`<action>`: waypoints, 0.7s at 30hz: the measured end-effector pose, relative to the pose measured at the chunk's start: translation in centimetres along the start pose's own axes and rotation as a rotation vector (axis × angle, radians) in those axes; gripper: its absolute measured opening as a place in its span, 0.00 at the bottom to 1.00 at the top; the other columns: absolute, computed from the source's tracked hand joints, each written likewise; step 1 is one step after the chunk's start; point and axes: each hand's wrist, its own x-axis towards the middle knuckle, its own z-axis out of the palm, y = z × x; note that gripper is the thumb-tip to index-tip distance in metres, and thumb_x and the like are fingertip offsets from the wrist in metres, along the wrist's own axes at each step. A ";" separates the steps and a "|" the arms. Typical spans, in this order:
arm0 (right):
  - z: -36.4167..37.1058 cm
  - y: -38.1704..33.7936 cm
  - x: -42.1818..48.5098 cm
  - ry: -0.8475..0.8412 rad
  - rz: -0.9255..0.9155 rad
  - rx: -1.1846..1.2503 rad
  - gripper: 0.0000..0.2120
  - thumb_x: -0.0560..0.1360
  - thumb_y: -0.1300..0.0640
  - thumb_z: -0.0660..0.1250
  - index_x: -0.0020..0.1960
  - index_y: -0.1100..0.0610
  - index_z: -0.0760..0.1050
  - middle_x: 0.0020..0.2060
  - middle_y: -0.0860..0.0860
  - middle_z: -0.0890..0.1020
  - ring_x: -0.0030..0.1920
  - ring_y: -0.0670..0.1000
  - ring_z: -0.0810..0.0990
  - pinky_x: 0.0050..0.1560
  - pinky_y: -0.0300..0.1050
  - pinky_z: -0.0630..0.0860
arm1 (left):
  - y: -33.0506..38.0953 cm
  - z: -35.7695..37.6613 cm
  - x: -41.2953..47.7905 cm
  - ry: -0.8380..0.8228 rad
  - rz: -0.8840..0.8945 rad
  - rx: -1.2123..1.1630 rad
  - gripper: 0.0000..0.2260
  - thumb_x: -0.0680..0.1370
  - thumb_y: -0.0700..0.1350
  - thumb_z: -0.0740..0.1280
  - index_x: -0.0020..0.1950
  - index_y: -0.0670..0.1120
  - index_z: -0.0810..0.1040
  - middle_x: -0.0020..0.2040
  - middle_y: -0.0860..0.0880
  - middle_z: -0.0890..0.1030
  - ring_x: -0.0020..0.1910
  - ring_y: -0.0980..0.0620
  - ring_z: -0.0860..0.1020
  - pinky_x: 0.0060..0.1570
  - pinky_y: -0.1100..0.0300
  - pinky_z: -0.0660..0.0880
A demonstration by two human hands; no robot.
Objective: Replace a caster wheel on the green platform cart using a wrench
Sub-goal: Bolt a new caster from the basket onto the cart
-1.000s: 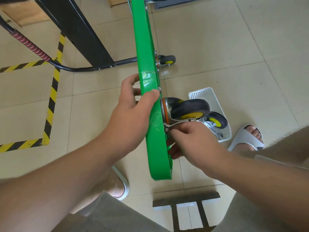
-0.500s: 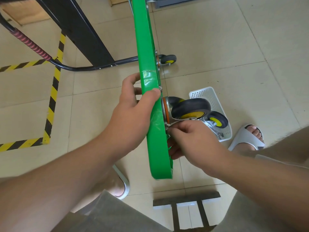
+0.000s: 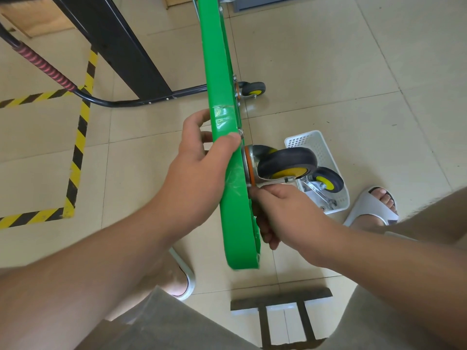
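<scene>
- Here the caster wheel (image 3: pixel 286 162) sticks out to the right of the green cart (image 3: pixel 217 72). The cart stands tipped on its edge and runs from near to far through the middle of the floor. The wheel's base sits flat against the cart's underside, toward the near end.
- The right hand (image 3: pixel 288 210) is tucked in on the near side of the wheel's base, against the cart, with its fingers curled tight. Whatever they close on, a nut or a small tool, is hidden, so I cannot tell what it grasps.
- The left hand (image 3: pixel 197 173) clasps the cart's top edge level with the wheel. Its thumb is hooked over to the right side, next to a bolt end (image 3: pixel 240 133), and its fingers wrap round the left face.
- The step looks like working a fastener at the wheel's base.
- To do it well, the left hand should brace the cart firmly against each turn so the cart neither rocks nor tips.
- The fastener should go round square to its thread, not cocked.
- The wheel can swivel, so the fingers want to stay clear of the gap between it and the cart.
- A wrench (image 3: pixel 316 193) lies in the white basket (image 3: pixel 303 135) on the floor to the right, beside a spare wheel (image 3: pixel 328 181). It is close enough to fetch for the final tightening, which fingers alone would probably not manage.
- Farther along the cart a second wheel (image 3: pixel 252 89) is bolted on.
- Yellow-and-black floor tape (image 3: pixel 80 132) marks the tiles to the left.
</scene>
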 end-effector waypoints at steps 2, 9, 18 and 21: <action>0.1 0.0 0.0 0.002 0.012 0.010 0.17 0.82 0.48 0.62 0.48 0.62 0.79 0.30 0.56 0.77 0.29 0.55 0.77 0.30 0.47 0.77 | 0.0 0.0 0.0 -0.001 0.004 0.001 0.17 0.78 0.59 0.63 0.66 0.67 0.67 0.59 0.54 0.80 0.47 0.52 0.85 0.46 0.51 0.83; 0.5 0.1 -0.1 -0.019 0.068 0.120 0.18 0.81 0.47 0.64 0.32 0.48 0.76 0.27 0.50 0.70 0.27 0.51 0.70 0.33 0.48 0.67 | 0.2 0.1 -0.1 0.009 -0.004 0.008 0.17 0.75 0.60 0.62 0.63 0.69 0.67 0.58 0.55 0.80 0.47 0.52 0.85 0.50 0.47 0.83; 0.7 0.2 0.3 -0.018 0.112 0.144 0.13 0.80 0.50 0.61 0.39 0.52 0.73 0.27 0.50 0.70 0.29 0.52 0.69 0.34 0.48 0.66 | 0.4 0.1 -0.2 0.002 -0.003 0.006 0.16 0.78 0.59 0.63 0.64 0.69 0.66 0.59 0.54 0.79 0.47 0.51 0.86 0.50 0.44 0.83; 0.7 0.2 0.6 -0.032 0.126 0.160 0.18 0.80 0.46 0.62 0.32 0.49 0.70 0.25 0.49 0.68 0.26 0.51 0.67 0.33 0.46 0.65 | 0.4 0.1 -0.2 0.005 -0.001 0.000 0.17 0.75 0.60 0.62 0.63 0.70 0.66 0.59 0.54 0.79 0.48 0.51 0.85 0.51 0.44 0.83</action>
